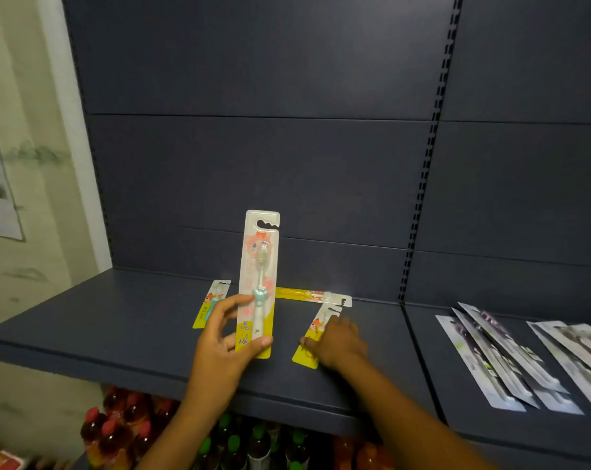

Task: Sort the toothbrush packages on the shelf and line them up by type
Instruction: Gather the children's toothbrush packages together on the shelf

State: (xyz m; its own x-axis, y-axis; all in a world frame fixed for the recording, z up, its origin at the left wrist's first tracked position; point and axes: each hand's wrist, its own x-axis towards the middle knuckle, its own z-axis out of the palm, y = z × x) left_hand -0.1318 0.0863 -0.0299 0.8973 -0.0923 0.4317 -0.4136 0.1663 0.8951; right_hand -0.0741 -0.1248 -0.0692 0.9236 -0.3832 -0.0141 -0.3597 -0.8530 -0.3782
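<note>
The dark grey metal shelf (118,320) carries grey-white flat toothbrush packs (511,364) fanned at right. Your left hand (219,344) pinches an upright pink-and-yellow child's toothbrush pack (258,266); your right hand (338,340) lies with fingers spread on a flat yellow-bottomed toothbrush pack (304,357).

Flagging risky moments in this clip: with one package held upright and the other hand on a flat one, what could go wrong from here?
The left hand pinches the upright package only at its bottom end, so the tall card could tip or slip out. The right hand covers the flat package near the shelf front; a careless slide might push it off the edge onto the bottles below.
</note>
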